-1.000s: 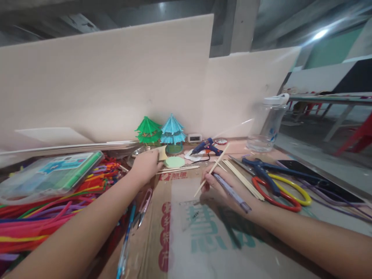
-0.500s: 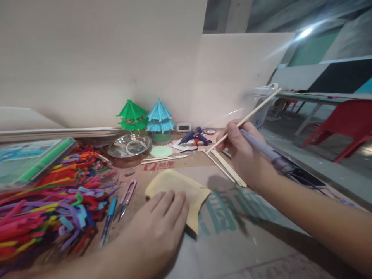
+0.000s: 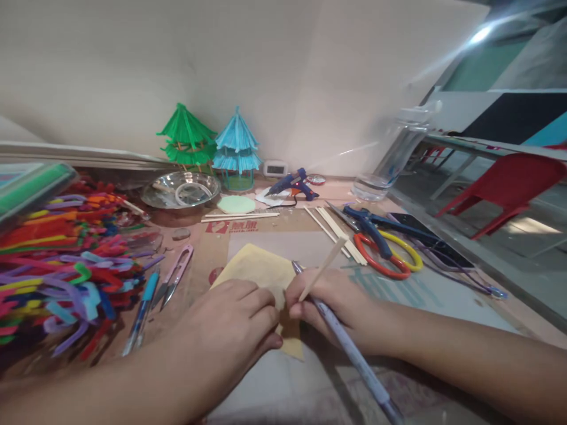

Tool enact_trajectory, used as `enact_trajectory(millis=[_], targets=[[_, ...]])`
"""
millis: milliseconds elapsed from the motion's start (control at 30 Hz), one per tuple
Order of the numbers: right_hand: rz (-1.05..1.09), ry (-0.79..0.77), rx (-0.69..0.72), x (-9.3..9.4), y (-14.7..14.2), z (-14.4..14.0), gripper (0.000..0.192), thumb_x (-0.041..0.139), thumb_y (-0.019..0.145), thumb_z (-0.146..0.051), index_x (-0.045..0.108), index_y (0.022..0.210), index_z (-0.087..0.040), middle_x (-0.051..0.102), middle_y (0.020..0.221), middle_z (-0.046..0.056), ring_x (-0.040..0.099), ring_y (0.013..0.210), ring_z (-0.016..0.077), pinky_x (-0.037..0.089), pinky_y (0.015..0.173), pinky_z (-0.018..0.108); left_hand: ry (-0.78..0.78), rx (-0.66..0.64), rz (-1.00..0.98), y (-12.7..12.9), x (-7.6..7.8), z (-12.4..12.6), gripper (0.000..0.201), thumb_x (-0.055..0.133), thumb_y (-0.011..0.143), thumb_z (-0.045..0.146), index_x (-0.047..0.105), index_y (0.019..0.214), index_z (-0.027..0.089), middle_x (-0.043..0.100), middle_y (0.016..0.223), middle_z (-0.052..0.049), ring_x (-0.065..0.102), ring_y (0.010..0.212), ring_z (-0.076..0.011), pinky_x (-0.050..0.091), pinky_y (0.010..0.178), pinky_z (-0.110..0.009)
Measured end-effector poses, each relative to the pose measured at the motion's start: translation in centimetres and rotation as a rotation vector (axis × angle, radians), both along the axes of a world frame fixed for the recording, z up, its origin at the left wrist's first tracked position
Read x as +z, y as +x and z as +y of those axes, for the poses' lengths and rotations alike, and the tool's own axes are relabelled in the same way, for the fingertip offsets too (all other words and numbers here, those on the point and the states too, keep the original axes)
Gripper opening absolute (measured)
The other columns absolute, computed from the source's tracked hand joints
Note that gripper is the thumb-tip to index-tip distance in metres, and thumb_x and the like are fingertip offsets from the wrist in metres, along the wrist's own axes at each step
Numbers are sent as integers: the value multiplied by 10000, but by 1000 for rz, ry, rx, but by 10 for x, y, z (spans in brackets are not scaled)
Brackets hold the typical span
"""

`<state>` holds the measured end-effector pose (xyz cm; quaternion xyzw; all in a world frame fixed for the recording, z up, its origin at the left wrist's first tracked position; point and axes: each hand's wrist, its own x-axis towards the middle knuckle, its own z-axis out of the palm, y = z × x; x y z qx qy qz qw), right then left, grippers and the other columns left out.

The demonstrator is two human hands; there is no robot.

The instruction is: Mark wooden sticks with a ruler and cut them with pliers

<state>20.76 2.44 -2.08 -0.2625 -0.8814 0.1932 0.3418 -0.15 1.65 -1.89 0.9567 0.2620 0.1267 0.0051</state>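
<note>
Head: yellow sheet [image 3: 254, 265] under left grip [image 3: 237, 321]; pen [image 3: 354, 355] in right grip [image 3: 348, 301].

I make this a craft workroom; school or business, I can't tell from here. Left of frame: heaped pipe cleaners [image 3: 75, 260]. Upper centre: green pavilion model [image 3: 187, 131] and light-blue pavilion model [image 3: 238, 139], hot-glue gun [image 3: 287, 182] to their right. Right side: second table [image 3: 465, 145], red plastic chair [image 3: 509, 184], grey floor [image 3: 491, 260], which I read as a shared hall rather than a home.
</note>
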Motion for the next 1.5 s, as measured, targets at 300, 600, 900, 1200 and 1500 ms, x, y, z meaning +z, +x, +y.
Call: enact_trajectory(millis=[300,600,900,1200,1500], targets=[[-192,91,109,10,3,-2,213,379,971,-187,531,820,-189,586,701,22,519,637,137,411,595,234,-2,-33,-50,1,-2,5,266,484,942,307,657,773,197,634,786,-11,567,745,-175,419,650,-306],[-118,23,20,1,2,2,182,402,970,-232,521,837,-198,634,726,28,588,656,142,450,629,234,14,-42,-56,4,3,6,226,539,917,286,689,773,198,644,779,-10,575,740,-170,428,640,-297],[-133,-96,-15,5,2,2,233,387,983,-311,523,825,-208,632,719,19,589,642,141,455,637,243,-20,-42,-51,1,3,5,190,562,905,291,692,813,187,647,788,-15,578,733,-166,430,637,-292],[318,-519,-73,4,3,12,299,476,949,-482,509,850,-202,603,689,-4,608,613,129,472,583,242,-304,78,-123,-6,9,9,136,561,899,305,658,852,222,671,884,-1,606,847,-167,452,742,-300],[728,-1008,217,-3,-6,12,283,643,873,-454,532,857,-193,662,727,-4,628,678,118,491,672,259,-356,83,-470,-4,12,14,128,566,903,252,673,834,246,652,856,48,579,868,-97,434,796,-221]])
